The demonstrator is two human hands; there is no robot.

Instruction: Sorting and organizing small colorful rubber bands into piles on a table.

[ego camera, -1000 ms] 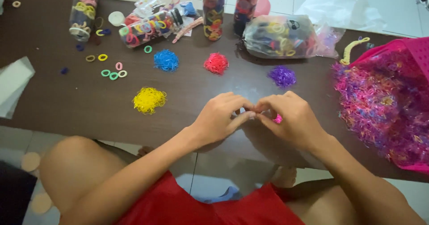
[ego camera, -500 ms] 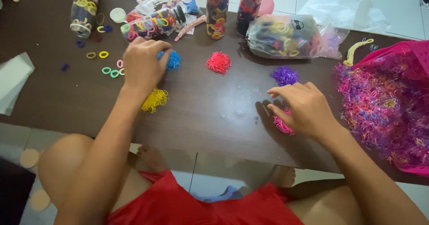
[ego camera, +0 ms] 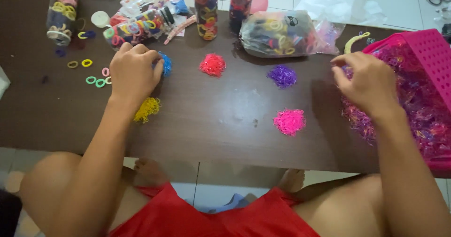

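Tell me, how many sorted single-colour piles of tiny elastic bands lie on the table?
5: blue pile under the left hand, yellow pile beside that wrist, red pile and purple pile mid-table, pink pile nearest the front edge.

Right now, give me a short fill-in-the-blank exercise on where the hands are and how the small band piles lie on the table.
1. The left hand rests on the ____ pile of bands.
2. The right hand reaches into the mixed bands spilling from the ____ basket.
3. The pile nearest the table's front edge, between the arms, is ____.
4. The yellow pile lies beside the ____ forearm.

Missing words: blue; pink; pink; left
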